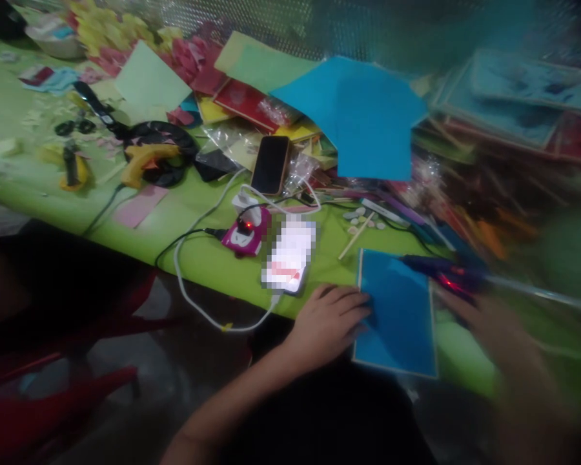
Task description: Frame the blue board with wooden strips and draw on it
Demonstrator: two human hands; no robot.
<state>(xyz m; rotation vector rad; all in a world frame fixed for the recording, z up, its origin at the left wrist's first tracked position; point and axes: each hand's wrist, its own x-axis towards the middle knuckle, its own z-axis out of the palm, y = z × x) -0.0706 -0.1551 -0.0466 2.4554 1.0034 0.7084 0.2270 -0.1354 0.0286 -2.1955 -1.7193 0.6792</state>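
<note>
A blue rectangular board (399, 323) with a thin pale border lies at the table's front edge, its near end reaching past it. My left hand (332, 320) grips its left edge, fingers over the rim; the thumb is hard to make out. At the board's upper right, my right hand (484, 323), blurred, is closed round a dark glue gun (448, 271) with a glowing red light. A clear glue stick (537, 289) sticks out of its back. The gun's nozzle points left, over the board's top edge.
Left of the board lie a lit phone (290, 255) on a white cable and a magenta power strip (244, 236). Behind are a dark phone (271, 165), blue sheets (372, 123) and piled coloured paper. A yellow glue gun (150, 158) sits farther left, above a red chair (77, 407).
</note>
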